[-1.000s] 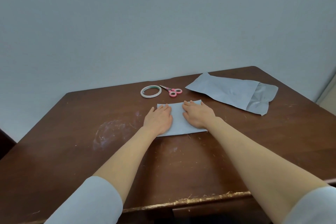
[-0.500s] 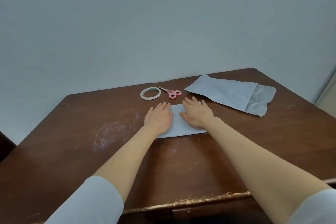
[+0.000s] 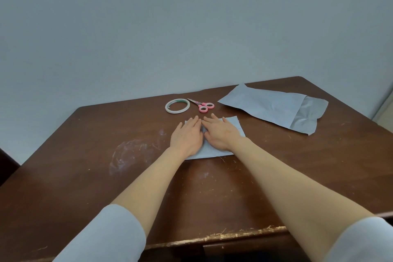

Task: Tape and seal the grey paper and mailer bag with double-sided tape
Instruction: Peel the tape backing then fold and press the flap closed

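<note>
Head view: left hand (image 3: 187, 138) and right hand (image 3: 221, 134) lie flat, fingers straight, pressing the rectangular grey paper sheet (image 3: 236, 126); just beyond it sit the white double-sided tape roll (image 3: 177, 106) and pink-handled scissors (image 3: 202, 106); farther right, the grey plastic mailer bag (image 3: 265, 106); uneven pressure could slide or crease the sheet.

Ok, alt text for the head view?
The left hand and right hand press flat, side by side, on a grey paper on a brown table. Beyond lie a tape roll and pink scissors; a mailer bag to the right.
</note>
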Demonstrator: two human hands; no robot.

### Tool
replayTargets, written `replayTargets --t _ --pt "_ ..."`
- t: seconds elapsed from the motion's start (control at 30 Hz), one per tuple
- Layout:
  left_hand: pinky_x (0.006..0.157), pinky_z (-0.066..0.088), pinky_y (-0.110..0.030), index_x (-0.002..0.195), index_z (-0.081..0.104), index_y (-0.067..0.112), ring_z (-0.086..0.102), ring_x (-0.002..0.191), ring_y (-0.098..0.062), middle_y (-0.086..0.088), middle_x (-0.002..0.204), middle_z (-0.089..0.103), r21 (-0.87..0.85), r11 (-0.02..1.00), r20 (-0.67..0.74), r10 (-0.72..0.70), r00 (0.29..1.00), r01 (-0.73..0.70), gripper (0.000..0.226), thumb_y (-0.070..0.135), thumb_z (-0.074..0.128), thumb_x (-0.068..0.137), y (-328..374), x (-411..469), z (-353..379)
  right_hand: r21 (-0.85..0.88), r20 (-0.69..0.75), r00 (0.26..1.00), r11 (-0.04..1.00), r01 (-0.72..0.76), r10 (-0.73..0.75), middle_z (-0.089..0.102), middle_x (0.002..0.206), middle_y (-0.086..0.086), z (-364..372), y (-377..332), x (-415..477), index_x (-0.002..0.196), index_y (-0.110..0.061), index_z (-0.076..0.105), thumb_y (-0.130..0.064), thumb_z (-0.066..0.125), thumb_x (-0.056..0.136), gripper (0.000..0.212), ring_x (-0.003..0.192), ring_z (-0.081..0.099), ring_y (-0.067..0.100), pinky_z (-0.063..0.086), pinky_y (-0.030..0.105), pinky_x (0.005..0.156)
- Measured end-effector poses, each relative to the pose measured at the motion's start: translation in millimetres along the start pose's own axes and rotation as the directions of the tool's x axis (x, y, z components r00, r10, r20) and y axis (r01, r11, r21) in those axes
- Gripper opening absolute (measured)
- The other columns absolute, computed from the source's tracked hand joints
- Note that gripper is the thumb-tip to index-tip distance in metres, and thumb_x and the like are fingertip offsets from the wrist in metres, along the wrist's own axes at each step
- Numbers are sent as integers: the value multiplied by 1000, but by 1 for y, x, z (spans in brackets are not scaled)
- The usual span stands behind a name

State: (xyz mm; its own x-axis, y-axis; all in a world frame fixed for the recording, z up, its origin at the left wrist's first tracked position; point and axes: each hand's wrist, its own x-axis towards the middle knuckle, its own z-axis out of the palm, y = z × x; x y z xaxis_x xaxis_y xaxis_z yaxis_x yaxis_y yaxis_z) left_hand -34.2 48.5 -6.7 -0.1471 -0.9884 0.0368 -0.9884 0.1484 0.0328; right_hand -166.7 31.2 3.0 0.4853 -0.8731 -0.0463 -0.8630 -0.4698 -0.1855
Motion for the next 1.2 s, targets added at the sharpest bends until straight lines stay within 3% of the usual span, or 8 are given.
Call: replayTargets --t 0.13,0.27,0.5,0.87,1.03,1.13,1.2 --pt "118 13 -35 150 23 12 14 147 -15 -2 160 17 -9 998 -13 -64 998 63 48 24 21 103 -8 -2 1 4 10 999 999 35 -35 15 161 1 0 -10 5 153 -18 19 -26 23 104 50 150 3 21 5 45 120" --pt "113 22 -38 136 42 11 36 136 -20 -3 149 38 -57 997 57 -46 997 50 40 19 24 102 -11 -6 -1 2 68 997 1000 30 -30 13 162 -2 5 -12 6 153 -20 19 -27 21 104 49 150 5 21 6 46 120" --pt "113 21 -41 133 42 10 42 132 -23 -5 146 42 55 996 80 -80 994 75 39 21 22 102 -7 -6 -6 -47 90 995 998 -37 41 7 162 -3 1 6 -1 153 -15 18 -23 19 104 50 150 5 19 7 46 119" --pt "115 21 -43 137 41 10 38 135 -21 -7 145 43 77 991 95 -120 988 113 42 19 22 102 1 -6 -11 -52 54 987 988 -147 150 9 162 1 -4 32 -18 152 -10 22 -24 18 104 50 149 12 20 7 44 120" --pt "116 22 -43 139 37 8 40 133 -25 -10 145 43 48 989 103 -145 984 141 42 17 21 101 4 -10 -15 -9 42 968 969 -249 249 23 158 7 -3 41 -21 149 -10 25 -31 20 102 51 144 25 25 10 47 119" --pt "110 29 -43 142 33 7 45 129 -29 -12 143 45 13 987 96 -159 983 158 43 16 20 102 4 -12 -15 -17 35 951 952 -307 307 25 157 6 -5 37 -23 150 -9 26 -39 24 102 56 146 17 26 10 50 119" --pt "109 31 -41 148 26 9 39 135 -26 -9 152 34 -27 983 62 -179 982 181 46 18 21 103 0 -13 -13 -15 -32 950 951 -310 310 24 157 6 -7 31 -22 150 -9 26 -45 28 100 61 147 14 28 10 51 119"
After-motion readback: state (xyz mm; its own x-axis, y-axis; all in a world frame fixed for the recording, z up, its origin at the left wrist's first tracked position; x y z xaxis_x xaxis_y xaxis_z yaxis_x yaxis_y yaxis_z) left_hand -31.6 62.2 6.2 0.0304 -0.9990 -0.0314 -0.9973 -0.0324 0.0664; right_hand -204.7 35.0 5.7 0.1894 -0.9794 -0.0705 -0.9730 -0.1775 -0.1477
